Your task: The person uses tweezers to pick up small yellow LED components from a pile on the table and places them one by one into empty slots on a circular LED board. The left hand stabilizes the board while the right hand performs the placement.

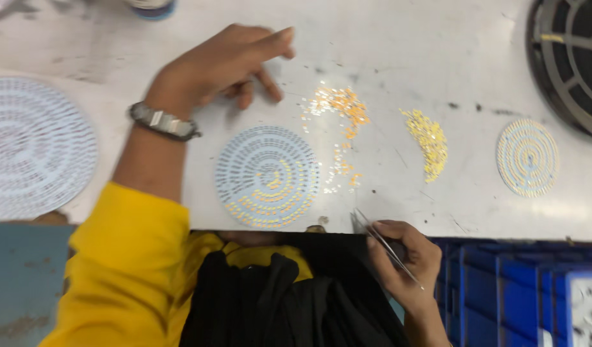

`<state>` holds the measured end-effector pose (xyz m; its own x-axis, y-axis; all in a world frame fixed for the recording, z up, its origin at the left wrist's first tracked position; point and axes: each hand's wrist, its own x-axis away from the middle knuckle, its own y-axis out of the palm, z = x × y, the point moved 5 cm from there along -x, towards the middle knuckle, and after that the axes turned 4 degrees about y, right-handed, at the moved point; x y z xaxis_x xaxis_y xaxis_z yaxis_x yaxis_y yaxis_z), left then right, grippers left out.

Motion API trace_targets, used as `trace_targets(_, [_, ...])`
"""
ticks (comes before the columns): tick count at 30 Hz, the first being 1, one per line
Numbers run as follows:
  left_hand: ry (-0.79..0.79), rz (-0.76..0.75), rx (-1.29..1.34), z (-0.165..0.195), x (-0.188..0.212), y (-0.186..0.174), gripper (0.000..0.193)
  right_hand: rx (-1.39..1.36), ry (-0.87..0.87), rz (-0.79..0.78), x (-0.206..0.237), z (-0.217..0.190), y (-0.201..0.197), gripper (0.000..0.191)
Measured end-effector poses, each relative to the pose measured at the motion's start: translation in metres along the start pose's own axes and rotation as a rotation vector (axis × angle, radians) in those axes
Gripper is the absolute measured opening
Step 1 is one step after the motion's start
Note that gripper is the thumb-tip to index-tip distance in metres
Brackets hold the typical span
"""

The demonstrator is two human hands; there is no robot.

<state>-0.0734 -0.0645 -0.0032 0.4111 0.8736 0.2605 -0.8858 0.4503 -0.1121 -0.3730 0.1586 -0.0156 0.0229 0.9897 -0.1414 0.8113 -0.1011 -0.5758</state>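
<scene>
Right hand (pixel 405 257) pinched tweezers (pixel 383 244) near the round LED board (pixel 268 177); left hand (pixel 228 64) rested loosely curled, apparently empty, on the bench (pixel 386 38); steady tips would help

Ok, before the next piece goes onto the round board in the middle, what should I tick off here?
1. Tweezers gripped in right hand: ok.
2. Piece held in the tips: cannot tell, blurred.
3. Left hand off the centre board: ok.
4. Loose orange pieces beside the board: ok.
5. Yellow pile apart from the orange: ok.
6. Board flat on the table: ok.
</scene>
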Motion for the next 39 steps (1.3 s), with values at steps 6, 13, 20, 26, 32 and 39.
trace_targets(6, [-0.035, -0.132, -0.02, -0.023, 0.0, -0.008, 0.066, 0.107, -0.124, -0.096, -0.02, -0.003, 0.002, 0.011])
trace_targets(13, [-0.056, -0.193, -0.146, -0.023, -0.002, -0.003, 0.073, 0.172, -0.077, 0.05, -0.032, 0.005, 0.01, 0.011])
trace_targets(20, [0.015, -0.209, -0.167, -0.026, -0.003, -0.004, 0.076, 0.161, -0.114, 0.041, -0.034, 0.002, 0.013, 0.012])
trace_targets(26, [0.034, -0.218, -0.155, -0.027, -0.003, -0.004, 0.077, 0.155, -0.052, 0.025, -0.035, 0.001, 0.011, 0.012])
trace_targets(32, [0.026, -0.221, -0.148, -0.026, -0.002, -0.005, 0.076, 0.158, -0.124, 0.065, -0.031, 0.0, 0.014, 0.011])
trace_targets(39, [-0.083, -0.22, -0.062, -0.024, 0.004, -0.002, 0.084, 0.122, -0.328, 0.019, -0.033, -0.037, 0.061, 0.016])
